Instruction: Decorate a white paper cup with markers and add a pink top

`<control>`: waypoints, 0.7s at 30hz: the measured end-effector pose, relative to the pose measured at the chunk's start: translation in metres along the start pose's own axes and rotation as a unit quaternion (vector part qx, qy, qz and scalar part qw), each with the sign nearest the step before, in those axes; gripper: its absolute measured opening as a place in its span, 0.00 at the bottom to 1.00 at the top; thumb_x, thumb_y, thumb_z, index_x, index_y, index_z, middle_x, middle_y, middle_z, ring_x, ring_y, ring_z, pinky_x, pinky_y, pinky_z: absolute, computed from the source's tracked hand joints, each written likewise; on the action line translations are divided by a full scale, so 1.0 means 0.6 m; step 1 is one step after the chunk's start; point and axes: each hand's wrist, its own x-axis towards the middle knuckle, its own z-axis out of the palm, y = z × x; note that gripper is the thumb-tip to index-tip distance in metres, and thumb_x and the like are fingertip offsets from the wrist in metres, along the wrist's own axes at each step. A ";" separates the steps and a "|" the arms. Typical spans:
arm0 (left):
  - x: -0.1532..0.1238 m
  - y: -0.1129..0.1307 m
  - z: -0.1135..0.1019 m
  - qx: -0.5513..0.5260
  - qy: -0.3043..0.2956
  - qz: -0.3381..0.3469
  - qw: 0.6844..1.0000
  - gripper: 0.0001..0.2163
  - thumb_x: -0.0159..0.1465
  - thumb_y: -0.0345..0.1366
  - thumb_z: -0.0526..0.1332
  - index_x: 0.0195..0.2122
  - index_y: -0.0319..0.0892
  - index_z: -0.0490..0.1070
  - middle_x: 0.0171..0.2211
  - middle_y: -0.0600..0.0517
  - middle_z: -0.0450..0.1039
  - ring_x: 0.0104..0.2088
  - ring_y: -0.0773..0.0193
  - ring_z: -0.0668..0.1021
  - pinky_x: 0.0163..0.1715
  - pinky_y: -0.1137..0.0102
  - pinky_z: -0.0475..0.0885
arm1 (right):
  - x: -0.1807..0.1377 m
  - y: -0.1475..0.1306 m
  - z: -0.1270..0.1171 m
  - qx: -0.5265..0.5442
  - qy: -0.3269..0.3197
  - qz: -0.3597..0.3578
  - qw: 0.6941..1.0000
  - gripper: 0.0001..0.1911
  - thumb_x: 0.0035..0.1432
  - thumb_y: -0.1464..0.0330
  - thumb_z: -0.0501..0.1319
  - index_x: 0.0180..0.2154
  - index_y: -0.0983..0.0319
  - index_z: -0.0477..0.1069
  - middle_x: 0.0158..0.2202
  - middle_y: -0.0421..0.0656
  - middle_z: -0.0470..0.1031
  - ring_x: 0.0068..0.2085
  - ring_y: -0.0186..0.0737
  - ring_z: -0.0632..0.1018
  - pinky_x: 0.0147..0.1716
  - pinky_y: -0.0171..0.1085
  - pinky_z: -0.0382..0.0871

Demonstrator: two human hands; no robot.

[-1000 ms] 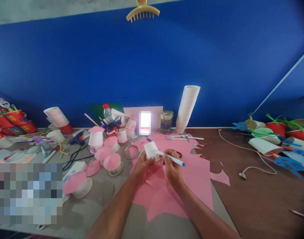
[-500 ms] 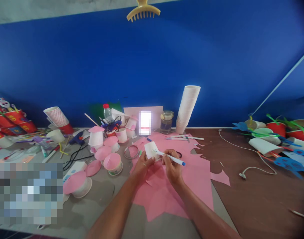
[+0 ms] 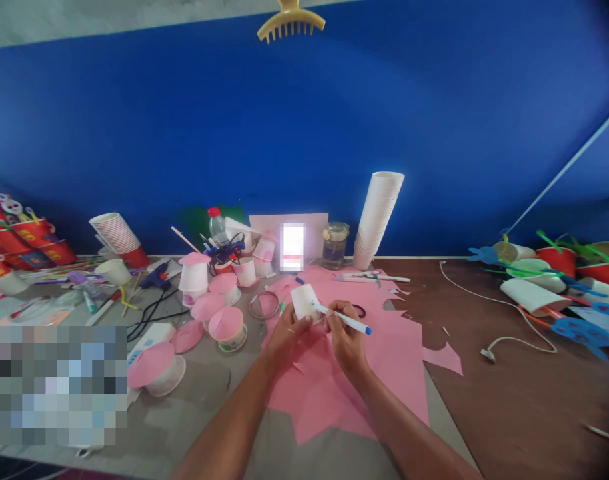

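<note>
A: Status on hands?
B: Left hand (image 3: 288, 331) pinching small white paper cup (image 3: 305, 301), tipped on its side above the pink paper sheet (image 3: 384, 347). Right hand (image 3: 345, 331) closed round a white pen with blue cap (image 3: 345, 321), tip touching the cup wall.

A: Any change over the last second?
B: Barely. Same hold on cup, same hold on pen, tip at the same spot on the wall. Small coloured marks visible near the tip, too small to read. Slight shift of the whole view only, from head motion.

A: Meaning?
B: Likely slow detail drawing on the cup, not a new step.

A: Surroundings?
B: Pink-topped white cups (image 3: 227, 327) to the left, tall stack of white cups (image 3: 377, 217) behind, lit phone screen (image 3: 292, 247) and glass jar (image 3: 334, 245) at the blue wall.
</note>
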 end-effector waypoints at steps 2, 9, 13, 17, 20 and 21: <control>0.001 0.000 0.000 -0.001 0.000 0.001 1.000 0.22 0.50 0.39 0.75 0.44 0.41 0.72 0.40 0.49 0.76 0.40 0.60 0.77 0.43 0.65 0.72 | 0.001 0.000 0.000 0.000 0.001 -0.002 1.000 0.11 0.60 0.58 0.60 0.33 0.59 0.67 0.20 0.34 0.64 0.21 0.33 0.65 0.22 0.34 0.61; 0.000 0.004 0.004 0.002 0.008 0.001 1.000 0.23 0.49 0.40 0.75 0.43 0.41 0.71 0.39 0.48 0.77 0.39 0.60 0.78 0.40 0.67 0.71 | 0.001 -0.003 0.000 0.029 0.015 0.005 0.999 0.09 0.60 0.60 0.60 0.32 0.59 0.66 0.19 0.33 0.63 0.21 0.34 0.66 0.22 0.34 0.61; -0.001 0.007 0.005 0.006 0.015 -0.002 1.000 0.22 0.49 0.40 0.75 0.42 0.41 0.72 0.37 0.49 0.76 0.37 0.62 0.77 0.41 0.67 0.72 | -0.001 -0.005 0.001 0.020 0.004 -0.003 1.000 0.10 0.60 0.60 0.60 0.32 0.59 0.66 0.19 0.34 0.64 0.21 0.34 0.65 0.22 0.34 0.61; -0.003 0.007 0.006 0.000 0.000 -0.001 1.000 0.21 0.50 0.40 0.75 0.43 0.41 0.72 0.39 0.49 0.76 0.39 0.61 0.77 0.42 0.67 0.72 | -0.002 -0.006 0.002 0.002 -0.001 -0.007 1.000 0.10 0.59 0.60 0.60 0.32 0.59 0.67 0.20 0.34 0.65 0.22 0.34 0.66 0.22 0.34 0.62; -0.003 0.007 0.005 -0.002 -0.005 -0.003 1.000 0.21 0.51 0.40 0.74 0.43 0.41 0.72 0.38 0.49 0.75 0.39 0.61 0.77 0.42 0.66 0.72 | -0.002 -0.006 0.002 -0.013 -0.004 -0.009 1.000 0.10 0.59 0.60 0.60 0.32 0.59 0.67 0.20 0.35 0.65 0.22 0.34 0.66 0.23 0.34 0.63; -0.003 0.006 0.005 -0.002 -0.004 -0.002 1.000 0.21 0.51 0.40 0.75 0.42 0.41 0.71 0.38 0.49 0.75 0.39 0.61 0.77 0.41 0.66 0.72 | -0.002 -0.006 0.001 -0.017 -0.003 -0.010 1.000 0.09 0.59 0.60 0.60 0.32 0.59 0.67 0.20 0.35 0.65 0.22 0.34 0.66 0.23 0.34 0.62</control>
